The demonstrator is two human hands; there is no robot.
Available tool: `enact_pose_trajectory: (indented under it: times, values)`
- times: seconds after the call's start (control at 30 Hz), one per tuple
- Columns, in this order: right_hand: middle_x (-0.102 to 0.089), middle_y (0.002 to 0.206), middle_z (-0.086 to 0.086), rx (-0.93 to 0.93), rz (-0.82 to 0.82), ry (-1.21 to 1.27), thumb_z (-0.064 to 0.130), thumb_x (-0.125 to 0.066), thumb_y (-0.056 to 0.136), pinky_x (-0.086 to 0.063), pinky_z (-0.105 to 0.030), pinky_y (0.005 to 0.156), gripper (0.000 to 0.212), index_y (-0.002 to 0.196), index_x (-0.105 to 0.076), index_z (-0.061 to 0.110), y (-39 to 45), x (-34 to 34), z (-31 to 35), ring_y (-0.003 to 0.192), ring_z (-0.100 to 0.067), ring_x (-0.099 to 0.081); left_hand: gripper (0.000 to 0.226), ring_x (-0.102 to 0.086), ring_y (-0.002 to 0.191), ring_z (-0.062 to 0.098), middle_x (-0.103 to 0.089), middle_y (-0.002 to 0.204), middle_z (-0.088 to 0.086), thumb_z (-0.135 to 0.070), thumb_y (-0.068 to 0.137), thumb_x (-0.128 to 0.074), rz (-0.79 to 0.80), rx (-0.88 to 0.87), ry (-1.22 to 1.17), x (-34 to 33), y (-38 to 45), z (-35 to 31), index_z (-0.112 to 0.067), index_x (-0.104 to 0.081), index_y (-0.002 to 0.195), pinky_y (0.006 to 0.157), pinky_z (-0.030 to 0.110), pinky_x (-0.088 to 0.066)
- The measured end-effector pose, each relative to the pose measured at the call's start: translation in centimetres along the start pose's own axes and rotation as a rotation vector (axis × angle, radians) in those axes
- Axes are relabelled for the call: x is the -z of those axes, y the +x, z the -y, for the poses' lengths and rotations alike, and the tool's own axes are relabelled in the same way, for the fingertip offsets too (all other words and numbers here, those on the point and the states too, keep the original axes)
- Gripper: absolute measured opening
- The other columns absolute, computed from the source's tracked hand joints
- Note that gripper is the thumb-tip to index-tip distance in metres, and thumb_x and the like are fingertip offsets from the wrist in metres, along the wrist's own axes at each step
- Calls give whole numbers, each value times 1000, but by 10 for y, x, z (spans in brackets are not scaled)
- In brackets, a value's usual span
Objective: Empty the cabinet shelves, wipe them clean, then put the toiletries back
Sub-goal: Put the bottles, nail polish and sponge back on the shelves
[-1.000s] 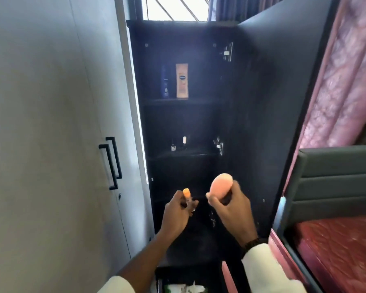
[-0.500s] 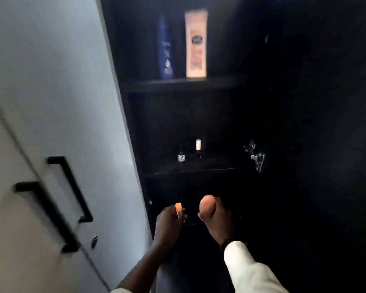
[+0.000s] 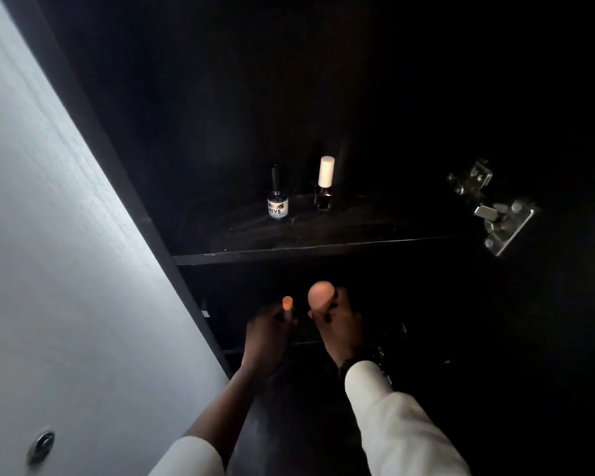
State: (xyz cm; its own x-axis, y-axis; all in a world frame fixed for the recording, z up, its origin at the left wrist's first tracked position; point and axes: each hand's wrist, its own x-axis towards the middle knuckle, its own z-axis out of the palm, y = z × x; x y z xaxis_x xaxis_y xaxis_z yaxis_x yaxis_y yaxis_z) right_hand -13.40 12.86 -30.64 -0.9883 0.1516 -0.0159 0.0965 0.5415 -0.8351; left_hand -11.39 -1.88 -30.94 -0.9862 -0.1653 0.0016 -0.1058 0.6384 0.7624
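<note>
Head view shows the right hand (image 3: 337,324) wrapped around a peach egg-shaped sponge (image 3: 321,294), with its round top poking up above the fingers. Just beside it, the left hand (image 3: 267,333) pinches a thin stick with an orange tip (image 3: 287,301). Both hands are low inside the dark cabinet, under a black shelf (image 3: 306,250). On that shelf stand two little bottles, side by side but apart: one with a black cap (image 3: 277,197) and one with a white cap (image 3: 324,187). A shiny metal hinge (image 3: 495,209) sits on the right. A pale grey door (image 3: 59,269) is on the left.
</note>
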Motion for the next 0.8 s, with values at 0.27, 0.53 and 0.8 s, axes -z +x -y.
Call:
enact_pose_trajectory:
  times: [0.27,0.53,0.8]
  values:
    - [-64,120,1,20,-5,34,14,-79,78,-52,-40,92,63,131,-46,20,-12,0,-12,109,-19,-62,25,-58,72,-1,-62,78,-14,-13,83,-74,-3,22,-65,0,-5,6,-33,-59,84,60,14,-43]
    - [-53,132,-1,101,-14,15,13,-79,78,-43,-26,96,64,134,-48,13,-28,21,-17,116,-17,-53,35,-65,85,-3,-70,97,-11,-15,79,-78,-48,2,-75,8,-19,14,-34,-67,107,74,23,-56]
    - [-57,125,-3,189,-66,32,13,-80,75,-48,-37,95,57,126,-53,11,-50,31,-1,110,-21,-57,47,-54,99,10,-54,114,-2,-17,78,-80,-142,34,34,26,-55,-9,-16,-63,122,79,13,-36]
